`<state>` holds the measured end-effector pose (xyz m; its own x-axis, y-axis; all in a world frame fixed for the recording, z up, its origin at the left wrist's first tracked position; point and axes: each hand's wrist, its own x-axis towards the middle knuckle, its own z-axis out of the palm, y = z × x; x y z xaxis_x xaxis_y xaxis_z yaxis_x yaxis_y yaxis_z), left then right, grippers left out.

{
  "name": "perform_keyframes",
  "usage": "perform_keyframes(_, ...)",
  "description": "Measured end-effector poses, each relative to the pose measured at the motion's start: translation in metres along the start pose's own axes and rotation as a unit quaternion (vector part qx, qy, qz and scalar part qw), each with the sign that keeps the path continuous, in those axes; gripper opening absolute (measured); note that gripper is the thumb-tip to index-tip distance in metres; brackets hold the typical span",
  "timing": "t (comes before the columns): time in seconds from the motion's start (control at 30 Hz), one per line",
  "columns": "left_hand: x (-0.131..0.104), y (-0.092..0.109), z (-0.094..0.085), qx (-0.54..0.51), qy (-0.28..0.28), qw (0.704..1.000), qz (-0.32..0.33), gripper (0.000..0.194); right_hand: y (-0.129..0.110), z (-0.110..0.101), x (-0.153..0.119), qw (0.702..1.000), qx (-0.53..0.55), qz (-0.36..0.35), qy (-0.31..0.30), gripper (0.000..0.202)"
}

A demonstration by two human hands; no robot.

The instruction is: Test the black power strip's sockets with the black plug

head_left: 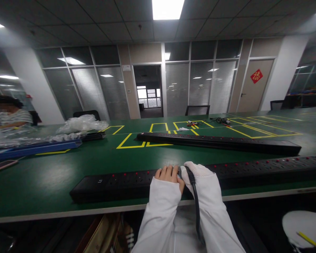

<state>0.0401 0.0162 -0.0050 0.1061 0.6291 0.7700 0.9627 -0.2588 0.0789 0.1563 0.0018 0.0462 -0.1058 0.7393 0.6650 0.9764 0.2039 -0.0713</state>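
A long black power strip (116, 188) with red dots along its top lies near the table's front edge. My left hand (169, 175), bare at the fingers, rests on its middle, fingers close together over the top. Right beside it, my right hand (196, 172) wears a white glove and is closed round the plug end of a black cable (196, 207), over the strip. The cable hangs down along my right sleeve. The plug itself is mostly hidden by the glove. The two hands nearly touch.
A second black strip (216, 142) lies behind, slightly slanted. Blue profiles (37, 149), clear plastic wrap (81, 123) and a phone (2, 166) are at the left, with a seated person (12, 114) beyond. Small cables (222, 121) lie farther back on the green table (94, 158).
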Motion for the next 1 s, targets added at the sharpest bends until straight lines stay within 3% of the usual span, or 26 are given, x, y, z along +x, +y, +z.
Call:
perform_keyframes(0.23,0.001,0.000,0.000,0.009,-0.002,1.000,-0.004,0.040,-0.004,0.001,-0.013,1.000,-0.011,0.013,0.001,0.034)
perform_keyframes(0.4,0.001,-0.001,0.002,0.010,0.001,1.000,0.000,0.040,-0.003,0.000,-0.008,1.000,-0.011,0.013,-0.004,0.032)
perform_keyframes(0.63,0.000,-0.002,0.005,0.017,0.040,0.999,0.011,0.033,-0.001,-0.002,0.000,1.000,-0.009,0.007,-0.017,0.029)
perform_keyframes(1.0,0.000,-0.002,0.008,0.014,0.056,0.998,0.009,0.032,-0.004,0.005,-0.016,0.999,-0.030,0.021,0.004,0.032)
